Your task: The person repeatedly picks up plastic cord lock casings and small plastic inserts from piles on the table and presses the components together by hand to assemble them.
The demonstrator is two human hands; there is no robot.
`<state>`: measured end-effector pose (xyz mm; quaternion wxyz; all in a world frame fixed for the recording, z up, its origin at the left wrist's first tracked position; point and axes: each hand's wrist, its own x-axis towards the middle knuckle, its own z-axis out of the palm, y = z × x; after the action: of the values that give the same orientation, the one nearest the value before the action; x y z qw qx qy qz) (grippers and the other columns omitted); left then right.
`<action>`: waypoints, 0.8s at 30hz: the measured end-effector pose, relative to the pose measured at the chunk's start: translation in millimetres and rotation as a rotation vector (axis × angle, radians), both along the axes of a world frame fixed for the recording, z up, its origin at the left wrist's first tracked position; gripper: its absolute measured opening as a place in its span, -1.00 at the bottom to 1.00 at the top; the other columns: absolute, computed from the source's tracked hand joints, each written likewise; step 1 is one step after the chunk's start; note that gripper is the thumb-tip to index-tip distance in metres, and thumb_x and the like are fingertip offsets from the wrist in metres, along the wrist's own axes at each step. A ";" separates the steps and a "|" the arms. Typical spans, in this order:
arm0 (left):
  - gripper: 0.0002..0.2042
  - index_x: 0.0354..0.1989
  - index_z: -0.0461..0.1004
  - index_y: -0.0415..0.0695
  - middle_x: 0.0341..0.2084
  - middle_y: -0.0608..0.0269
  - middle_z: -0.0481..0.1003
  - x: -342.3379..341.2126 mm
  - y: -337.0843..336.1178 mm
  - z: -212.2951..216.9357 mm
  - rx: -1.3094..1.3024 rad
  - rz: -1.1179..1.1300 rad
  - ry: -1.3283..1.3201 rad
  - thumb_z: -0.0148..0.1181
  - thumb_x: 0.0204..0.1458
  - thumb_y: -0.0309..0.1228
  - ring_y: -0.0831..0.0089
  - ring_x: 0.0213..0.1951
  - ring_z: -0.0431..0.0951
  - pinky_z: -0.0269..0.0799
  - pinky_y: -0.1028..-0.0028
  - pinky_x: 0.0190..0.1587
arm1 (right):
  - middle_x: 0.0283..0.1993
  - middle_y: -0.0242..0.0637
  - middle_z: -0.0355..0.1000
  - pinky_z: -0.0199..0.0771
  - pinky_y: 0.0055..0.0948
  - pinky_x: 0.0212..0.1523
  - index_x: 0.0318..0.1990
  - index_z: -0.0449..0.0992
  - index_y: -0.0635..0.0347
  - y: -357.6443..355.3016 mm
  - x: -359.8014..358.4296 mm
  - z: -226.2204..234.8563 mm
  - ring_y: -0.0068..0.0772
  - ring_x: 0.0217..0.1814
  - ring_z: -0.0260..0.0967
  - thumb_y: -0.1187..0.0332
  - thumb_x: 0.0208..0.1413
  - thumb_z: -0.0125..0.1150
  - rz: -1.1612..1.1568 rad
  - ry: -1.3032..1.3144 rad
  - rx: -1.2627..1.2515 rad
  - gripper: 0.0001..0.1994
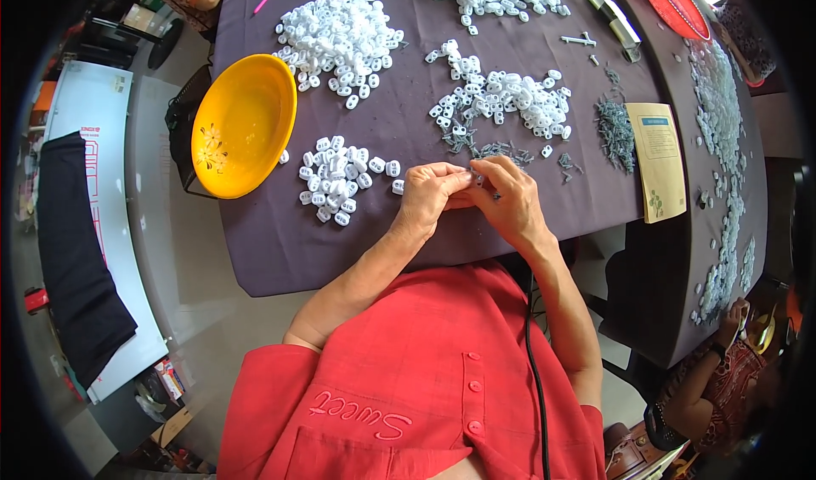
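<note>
My left hand [429, 193] and my right hand [508, 198] meet at the near edge of a table with a dark purple cloth [280, 242]. Their fingertips pinch a small white plastic piece [471, 174] between them. A small pile of white plastic pieces [338, 178] lies just left of my left hand. A mixed heap of white pieces and small grey metal parts [501, 102] lies just beyond my hands. Some grey metal parts [497, 149] sit right above my right hand.
A yellow bowl [242, 123] overhangs the table's left edge. Bigger white heaps [340, 38] lie farther back. A tan paper packet [661, 159] and a pile of grey springs [615, 133] are at right. Another person [722, 378] sits at lower right by a second table.
</note>
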<state>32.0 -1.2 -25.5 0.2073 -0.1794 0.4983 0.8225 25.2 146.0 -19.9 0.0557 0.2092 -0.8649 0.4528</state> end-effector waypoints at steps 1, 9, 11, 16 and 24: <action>-0.88 -0.41 0.47 -0.30 -0.49 0.17 0.50 -0.1 -0.6 -0.9 0.001 0.002 -0.001 0.05 0.00 -0.50 0.44 -0.44 0.54 0.52 0.47 -0.33 | -0.33 -0.23 0.39 0.42 -0.48 -0.44 -0.25 0.44 0.31 0.7 -0.4 0.0 -0.37 -0.44 0.41 0.56 -0.20 0.20 0.002 -0.001 0.001 -0.74; -0.86 -0.36 0.47 -0.35 -0.49 0.12 0.51 -6.2 -7.4 -6.1 -0.075 -0.143 0.061 0.08 -0.02 -0.51 0.43 -0.46 0.55 0.55 0.47 -0.35 | -0.35 -0.22 0.38 0.44 -0.41 -0.43 -0.29 0.42 0.26 5.9 -2.2 3.1 -0.21 -0.41 0.41 0.50 -0.15 0.21 0.109 0.069 0.101 -0.79; -0.86 -0.36 0.48 -0.36 -0.49 0.12 0.51 -7.9 -9.8 -7.2 -0.066 -0.157 0.057 0.08 -0.02 -0.52 0.42 -0.46 0.55 0.55 0.46 -0.35 | -0.36 -0.22 0.38 0.44 -0.40 -0.44 -0.29 0.42 0.25 6.6 -3.1 4.3 -0.21 -0.41 0.41 0.50 -0.15 0.21 0.125 0.070 0.102 -0.79; -0.86 -0.38 0.48 -0.37 -0.50 0.11 0.51 -9.0 -10.5 -8.1 -0.049 -0.185 0.059 0.08 -0.04 -0.53 0.41 -0.46 0.55 0.55 0.45 -0.37 | -0.36 -0.23 0.38 0.44 -0.40 -0.45 -0.29 0.41 0.25 9.9 -5.9 6.3 -0.21 -0.42 0.41 0.50 -0.16 0.22 0.180 0.060 0.120 -0.78; -0.86 -0.36 0.48 -0.36 -0.49 0.12 0.51 -6.9 -10.0 -9.0 -0.071 -0.176 0.054 0.09 -0.04 -0.53 0.42 -0.48 0.55 0.55 0.47 -0.38 | -0.40 -0.24 0.38 0.43 -0.39 -0.49 -0.30 0.41 0.23 8.3 -5.7 1.5 -0.21 -0.45 0.40 0.50 -0.16 0.21 0.168 0.109 0.118 -0.80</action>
<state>25.2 -11.3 -34.5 0.2585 -0.1199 0.5465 0.7875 19.5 154.3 -18.4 0.0521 0.3081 -0.8653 0.3919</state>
